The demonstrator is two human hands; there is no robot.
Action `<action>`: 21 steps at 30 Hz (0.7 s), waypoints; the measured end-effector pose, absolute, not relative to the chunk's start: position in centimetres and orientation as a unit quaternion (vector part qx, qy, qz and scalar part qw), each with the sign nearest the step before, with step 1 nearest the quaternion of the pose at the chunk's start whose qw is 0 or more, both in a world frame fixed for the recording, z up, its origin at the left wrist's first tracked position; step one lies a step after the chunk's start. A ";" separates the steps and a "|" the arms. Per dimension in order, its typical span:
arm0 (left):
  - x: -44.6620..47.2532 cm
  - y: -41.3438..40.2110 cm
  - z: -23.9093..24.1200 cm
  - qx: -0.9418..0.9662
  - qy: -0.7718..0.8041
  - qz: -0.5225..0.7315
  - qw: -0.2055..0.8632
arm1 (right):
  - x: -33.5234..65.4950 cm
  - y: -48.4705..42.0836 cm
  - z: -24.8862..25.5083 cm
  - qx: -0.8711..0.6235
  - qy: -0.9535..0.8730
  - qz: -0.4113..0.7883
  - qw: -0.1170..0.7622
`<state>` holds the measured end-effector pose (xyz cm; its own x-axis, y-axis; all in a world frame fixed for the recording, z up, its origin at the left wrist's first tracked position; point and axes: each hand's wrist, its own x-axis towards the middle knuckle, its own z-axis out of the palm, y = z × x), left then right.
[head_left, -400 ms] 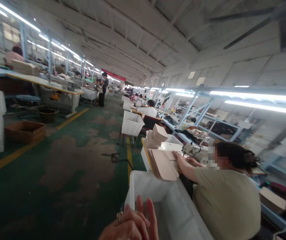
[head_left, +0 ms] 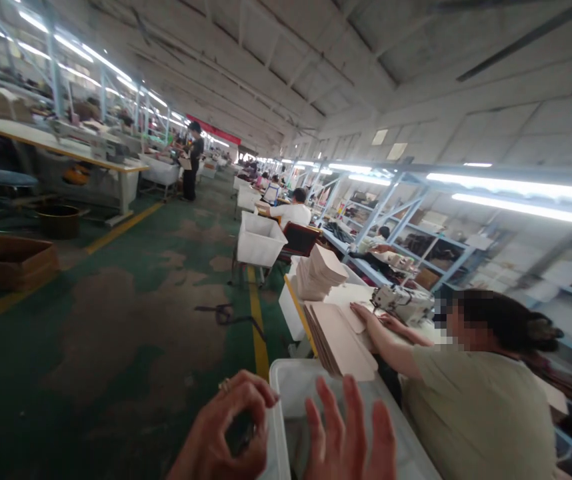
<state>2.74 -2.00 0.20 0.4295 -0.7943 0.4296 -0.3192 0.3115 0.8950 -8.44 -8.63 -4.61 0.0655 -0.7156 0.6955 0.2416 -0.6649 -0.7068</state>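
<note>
White bin (head_left: 291, 387) at bottom centre — directly under both hands, long axis running toward lower right.

Left hand (head_left: 226, 433) curled loosely at near rim, holding nothing visible; right hand (head_left: 349, 437) spread open above interior, empty — nearer. Seated person (head_left: 476, 407) just right.

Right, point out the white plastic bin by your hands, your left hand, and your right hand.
white plastic bin (head_left: 293, 380), head view, on its near-left rim.
left hand (head_left: 226, 427), head view, on the curled fingers, empty, at the bin's rim.
right hand (head_left: 349, 443), head view, on the back of the spread hand above the bin.
</note>
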 end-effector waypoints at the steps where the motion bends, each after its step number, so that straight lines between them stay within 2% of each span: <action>1: 4.2 -3.2 0.5 0.570 -0.493 -0.185 0.631 | -7.0 -10.0 -4.6 -0.639 0.183 -0.666 0.339; 6: 10.9 -10.5 2.6 0.518 -0.534 -0.284 0.604 | -0.3 -17.2 -2.8 -0.697 0.144 -0.670 0.208; 12: 18.0 -19.7 2.3 0.504 -0.542 -0.307 0.598 | 5.8 -26.8 0.3 -0.776 0.106 -0.621 0.016; 14: 20.3 -22.7 1.9 0.493 -0.546 -0.299 0.608 | 8.1 -29.4 0.5 -0.783 0.121 -0.610 -0.001; 18: 26.2 -29.3 2.0 0.429 -0.577 -0.336 0.608 | 13.5 -33.9 -0.3 -0.746 0.238 -0.622 0.021; 21: 31.8 -34.8 2.1 0.370 -0.572 -0.404 0.610 | 18.4 -38.4 -1.4 -0.749 0.232 -0.620 -0.028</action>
